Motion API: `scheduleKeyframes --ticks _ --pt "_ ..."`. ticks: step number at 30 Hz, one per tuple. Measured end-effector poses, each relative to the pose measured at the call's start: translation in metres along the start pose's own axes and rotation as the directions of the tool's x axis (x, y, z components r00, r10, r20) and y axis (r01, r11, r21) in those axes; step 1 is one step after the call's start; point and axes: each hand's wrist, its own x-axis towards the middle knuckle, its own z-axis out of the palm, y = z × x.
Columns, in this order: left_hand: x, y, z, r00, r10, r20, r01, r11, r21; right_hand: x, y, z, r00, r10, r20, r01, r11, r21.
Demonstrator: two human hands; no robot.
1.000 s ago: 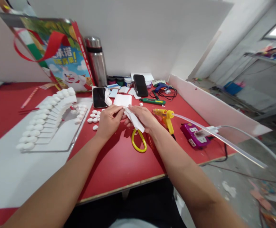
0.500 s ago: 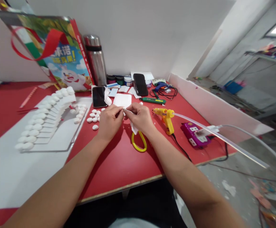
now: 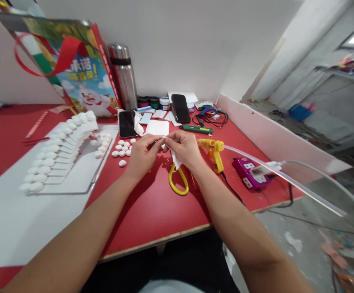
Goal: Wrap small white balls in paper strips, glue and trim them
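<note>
My left hand [image 3: 144, 154] and my right hand [image 3: 185, 149] meet over the middle of the red table, fingertips pinched together on a small white piece [image 3: 163, 142]. The fingers mostly cover it, so its kind does not show. A strip of white paper [image 3: 176, 160] hangs below my right hand, above a yellow loop handle [image 3: 178, 189]. Left of my left hand lie several round white pellets [image 3: 122, 153]. Farther left stands a curved white stair-like model [image 3: 62, 152] edged with similar white rounds.
A yellow glue gun [image 3: 215, 152] with a long clear stick lies to the right, beside a purple power socket [image 3: 251, 173]. Behind are a green cutter [image 3: 196, 129], two phones, a steel flask [image 3: 123, 77] and a gift bag [image 3: 82, 77].
Both hands have shifted slightly to the right, still pinched together. The paper strip below my right hand has swung a little to the right.
</note>
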Motion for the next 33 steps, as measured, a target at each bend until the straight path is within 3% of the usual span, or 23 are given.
scheduleKeyframes --ticks 2,4,10,12,15,17,20,24,33 --pt "0.001 -0.002 -0.002 0.996 -0.077 0.037 0.081 0.988 -0.131 0.001 -0.001 -0.002 0.999 -0.015 0.045 0.013 0.999 0.046" --pt "0.002 -0.003 -0.004 0.995 -0.079 0.059 0.087 0.983 -0.161 0.000 -0.002 -0.002 0.997 -0.019 0.073 0.012 0.996 0.088" --pt "0.004 0.003 -0.008 0.992 0.123 0.000 -0.122 0.989 0.085 -0.003 -0.012 -0.001 0.987 0.097 0.128 -0.127 0.960 0.249" --pt "0.003 0.005 -0.008 0.987 0.157 -0.032 -0.151 0.978 0.146 -0.002 -0.015 -0.002 0.955 0.214 0.203 -0.276 0.891 0.360" --pt "0.003 0.006 -0.007 0.987 0.158 -0.040 -0.149 0.974 0.168 0.001 -0.016 -0.005 0.855 0.371 0.362 -0.509 0.736 0.447" --pt "0.002 0.006 -0.006 0.989 0.146 -0.036 -0.140 0.980 0.141 0.003 -0.015 -0.006 0.818 0.394 0.420 -0.567 0.676 0.470" --pt "0.002 0.007 -0.005 0.994 0.099 -0.048 -0.095 0.993 0.074 0.003 -0.013 -0.006 0.831 0.356 0.428 -0.546 0.668 0.505" --pt "0.002 0.007 -0.003 0.997 -0.049 -0.056 0.047 0.998 -0.029 0.000 -0.013 -0.005 0.867 0.327 0.376 -0.486 0.719 0.496" --pt "0.001 -0.002 0.002 0.974 -0.206 -0.094 0.183 0.961 -0.207 0.000 -0.012 0.001 0.954 0.265 0.142 -0.298 0.898 0.324"
